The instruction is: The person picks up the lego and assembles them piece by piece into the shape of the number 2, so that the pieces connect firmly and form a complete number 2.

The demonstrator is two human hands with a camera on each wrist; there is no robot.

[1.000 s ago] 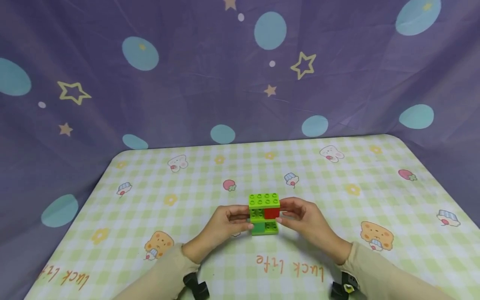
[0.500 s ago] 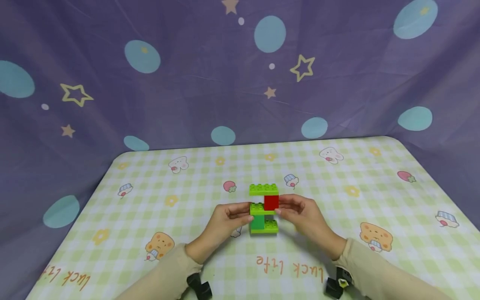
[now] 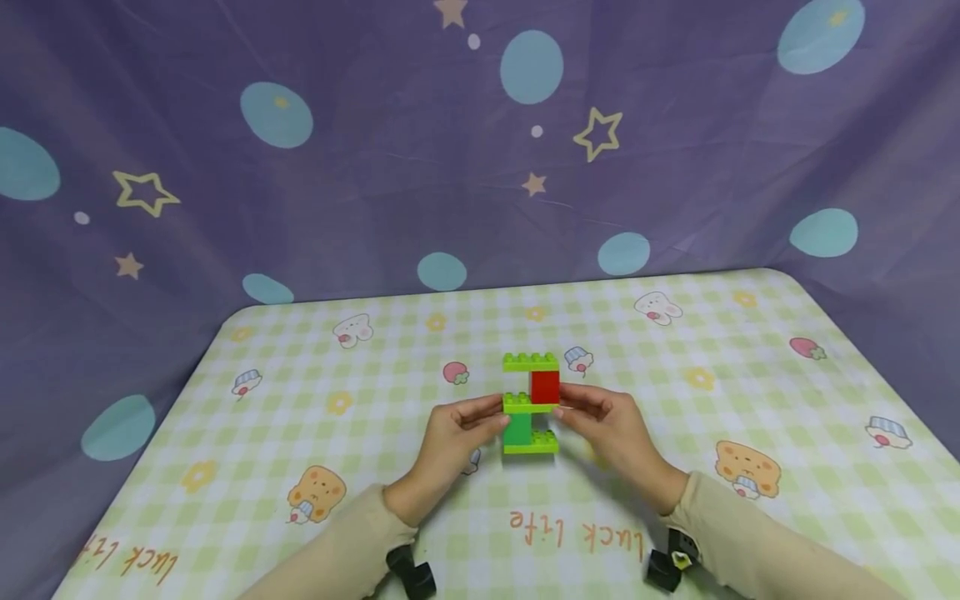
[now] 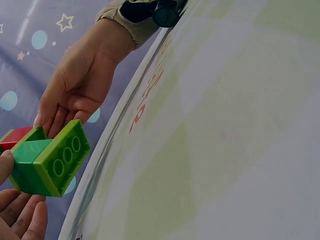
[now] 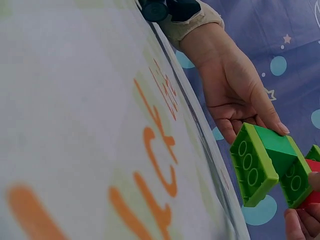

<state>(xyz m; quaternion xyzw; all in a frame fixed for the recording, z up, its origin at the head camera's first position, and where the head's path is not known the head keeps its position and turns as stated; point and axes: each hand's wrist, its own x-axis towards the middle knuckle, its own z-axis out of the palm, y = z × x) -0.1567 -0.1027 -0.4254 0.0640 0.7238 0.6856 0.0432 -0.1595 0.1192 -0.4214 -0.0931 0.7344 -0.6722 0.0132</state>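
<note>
Both hands hold an S-shaped stack of building blocks (image 3: 545, 387) upright, in front of me. Three lime-green plates make its bottom, middle and top; a dark green brick (image 3: 517, 429) joins the lower two on the left, and a red brick (image 3: 545, 387) joins the upper two on the right. My left hand (image 3: 455, 440) pinches the left side by the middle plate and green brick. On the right, my right hand (image 3: 617, 429) grips the red brick and middle plate edge. The hollow undersides of the lime plate (image 4: 64, 160) show in the left wrist view, and the stack is off the table.
A green-and-white checked tablecloth (image 3: 390, 358) with cartoon prints covers the table. Behind it hangs a purple curtain (image 3: 360, 192) with stars and blue ovals. Black wrist cameras (image 3: 412, 573) sit at the cuffs of beige sleeves (image 3: 337, 542).
The stack has tilted from showing its studded top to facing me nearly front on, and it has risen slightly. Both hands keep hold of it and their wrists have drawn slightly inward.
</note>
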